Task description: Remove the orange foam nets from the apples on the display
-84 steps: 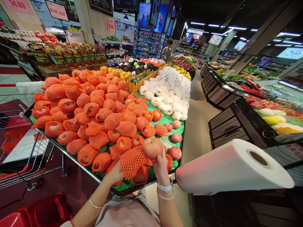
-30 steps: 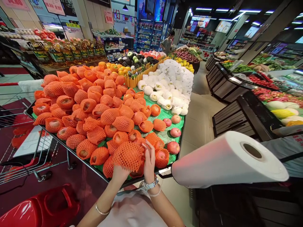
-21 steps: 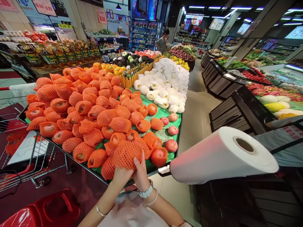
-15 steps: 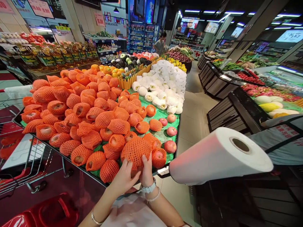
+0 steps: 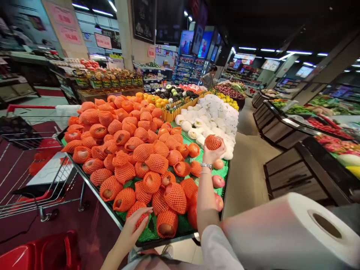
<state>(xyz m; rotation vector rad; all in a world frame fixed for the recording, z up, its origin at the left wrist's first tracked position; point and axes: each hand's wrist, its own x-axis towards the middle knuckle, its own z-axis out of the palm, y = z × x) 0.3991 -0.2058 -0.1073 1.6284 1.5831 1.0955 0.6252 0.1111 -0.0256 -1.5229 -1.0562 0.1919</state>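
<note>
My right hand (image 5: 216, 152) reaches to the far right side of the fruit stand, its fingers wrapped round an apple in an orange foam net (image 5: 213, 142). That apple is up against the white-netted fruit (image 5: 197, 125) in my view. Below it, several bare apples (image 5: 218, 181) line the right edge, partly hidden by my forearm. At the front edge, my left hand (image 5: 134, 225) curls its fingers over another orange-netted apple (image 5: 138, 210). Around it lies a heap of orange-netted apples (image 5: 152, 163) on green matting (image 5: 147, 231).
A big white roll of plastic bags (image 5: 261, 228) stands at the lower right, close to my right arm. To the left are a shopping cart (image 5: 56, 187) and a red plastic object (image 5: 53, 249). A person (image 5: 208, 78) is far back among other produce stands.
Both hands were together on one netted apple at the front. My right hand has since gone forward and right with a netted apple; my left has moved left. The view has shifted too.
</note>
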